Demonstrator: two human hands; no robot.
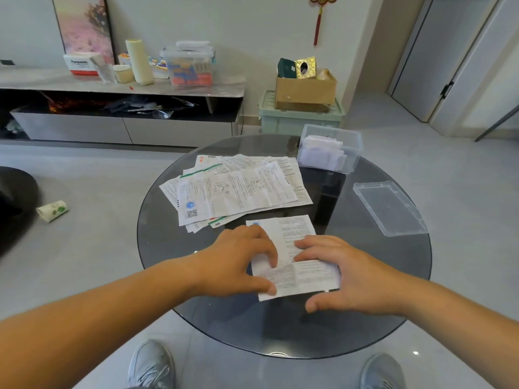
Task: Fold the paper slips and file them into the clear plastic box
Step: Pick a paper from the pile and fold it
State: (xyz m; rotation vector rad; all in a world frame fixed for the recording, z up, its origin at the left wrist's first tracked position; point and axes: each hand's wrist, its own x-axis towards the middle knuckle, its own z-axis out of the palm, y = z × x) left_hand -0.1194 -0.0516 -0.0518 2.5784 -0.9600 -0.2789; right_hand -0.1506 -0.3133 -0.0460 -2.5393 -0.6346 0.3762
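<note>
Round dark glass surface (365, 318), person seated at it, both hands on one paper slip (292, 231) at the near middle. The slip lies flat on the glass, printed side up, with creases showing across it. Left hand (238, 262): fingers curled, fingertips and thumb gripping the slip's left edge. Right hand (351, 276): fingers fairly straight and flat, pressing the slip's right half, thumb spread off the paper toward the near edge. Pile of unfolded slips (238, 186) fanned out just beyond the hands, mid-surface, overlapping, one with a QR code and blue seal. Clear plastic box (354, 161) at the far right edge of the surface, open-topped, holding folded white slips (320, 153) standing on edge, box partly filled. Box lid (389, 209) lies apart from it on the right side of the surface, flat. Behind the table, on the floor: green crate (297, 122) with a cardboard box (304, 91) on top, which holds a gold box and a dark green packet. On the low console: a lidded clear container (189, 66), contents orange and blue, not readable. Paper cup (52, 210) on its side on the floor at left.
</note>
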